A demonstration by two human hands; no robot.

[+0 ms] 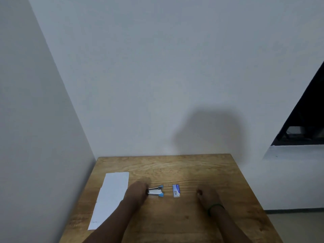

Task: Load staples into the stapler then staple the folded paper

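A small stapler (pixel 156 190) with blue tips lies on the wooden table (pixel 175 165), its two arms spread apart in a V that opens to the right. My left hand (pixel 138 191) has its fingers curled round the stapler's rear, hinge end. A small blue and white staple box (pixel 176 190) lies just right of the stapler, untouched. My right hand (pixel 207 196), with a green band at the wrist, rests on the table right of the box, fingers loosely curled and holding nothing that I can see. The folded white paper (pixel 110 197) lies flat at the table's left side.
The table stands in a corner, with white walls at the left and behind. A dark window opening (pixel 305 123) is at the far right. The table's right edge drops to a pale floor (pixel 298 228).
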